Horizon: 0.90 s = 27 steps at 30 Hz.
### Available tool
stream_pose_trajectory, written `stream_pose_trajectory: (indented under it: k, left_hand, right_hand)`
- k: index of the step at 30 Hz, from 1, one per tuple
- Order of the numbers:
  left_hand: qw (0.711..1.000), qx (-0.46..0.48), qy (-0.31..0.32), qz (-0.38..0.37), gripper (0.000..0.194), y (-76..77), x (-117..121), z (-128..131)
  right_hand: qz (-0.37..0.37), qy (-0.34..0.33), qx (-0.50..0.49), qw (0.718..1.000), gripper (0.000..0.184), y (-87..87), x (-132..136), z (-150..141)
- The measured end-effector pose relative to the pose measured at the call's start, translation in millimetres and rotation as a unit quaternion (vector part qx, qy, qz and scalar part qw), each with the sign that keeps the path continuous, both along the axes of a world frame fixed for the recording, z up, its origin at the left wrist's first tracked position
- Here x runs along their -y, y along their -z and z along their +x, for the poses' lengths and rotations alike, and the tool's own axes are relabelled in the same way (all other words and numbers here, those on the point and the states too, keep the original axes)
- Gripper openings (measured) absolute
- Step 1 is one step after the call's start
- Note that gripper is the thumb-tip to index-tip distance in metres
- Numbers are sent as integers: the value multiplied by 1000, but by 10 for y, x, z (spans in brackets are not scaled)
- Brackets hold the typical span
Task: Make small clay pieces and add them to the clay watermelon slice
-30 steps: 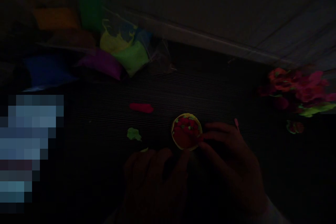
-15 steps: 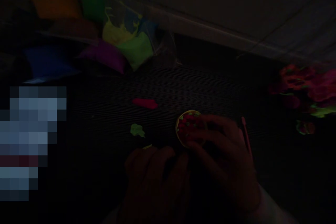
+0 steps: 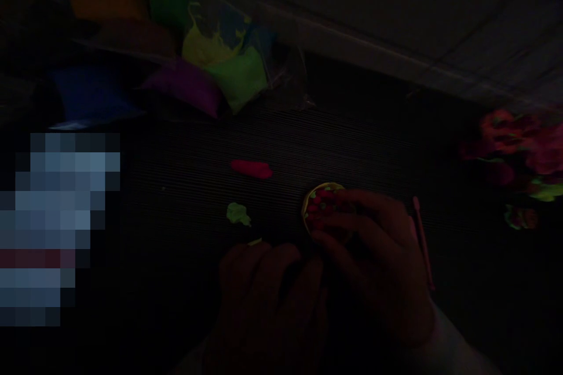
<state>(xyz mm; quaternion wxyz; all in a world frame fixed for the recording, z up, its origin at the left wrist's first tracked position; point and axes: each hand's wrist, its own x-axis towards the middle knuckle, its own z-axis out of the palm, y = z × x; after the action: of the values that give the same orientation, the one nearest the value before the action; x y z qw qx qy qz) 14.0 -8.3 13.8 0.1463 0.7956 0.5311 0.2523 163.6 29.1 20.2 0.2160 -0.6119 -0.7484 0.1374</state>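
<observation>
In the dim head view, a small round clay piece with a yellow rim lies on the dark surface, filled with red lumps and green bits. My right hand reaches over its right side, fingers and thumb closed about it. Close by on the left, my left hand is curled with its knuckles up; whatever its fingertips hold is hidden. Just past those knuckles pokes a thin yellow strip. Beyond lie a flat green clay scrap and a red clay roll.
A slim pink modelling tool lies right of my right hand. Several coloured clay packs, among them a purple one and a light green one, sit at the back left. Colourful clay shapes are heaped at the right. A blurred-out patch covers the left edge.
The view has shifted slightly, so most things appear a little further right. Both hands keep nearly the same pose around the round clay piece. More of the pink tool now shows.
</observation>
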Motion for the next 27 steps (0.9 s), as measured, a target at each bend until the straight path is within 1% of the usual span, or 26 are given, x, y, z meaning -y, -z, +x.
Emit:
stream_pose_trajectory:
  k: [5,8,11,15,20,24,27]
  left_hand:
    - [1000,-7,15,-3,25,5,7,-31]
    - [1000,-1,23,-1,26,4,9,-41]
    - [1000,4,15,-10,26,-1,9,-32]
    - [1000,6,5,-19,26,-7,7,-16]
    - [1000,12,10,-16,26,-4,2,-29]
    - [1000,17,14,-8,26,7,-5,-32]
    - [1000,20,14,-11,26,3,-6,-25]
  right_hand:
    - [13,-2,0,1000,14,-12,27,21]
    - [-2,-6,-12,1000,15,-27,54,65]
    - [-19,1,-26,999,15,-32,70,101]
    - [-21,3,-29,999,15,-28,71,116]
    - [-6,-6,-5,1000,15,-33,58,111]
    - [22,-24,34,999,18,-22,34,78]
    - [35,-22,64,997,19,-1,21,46]
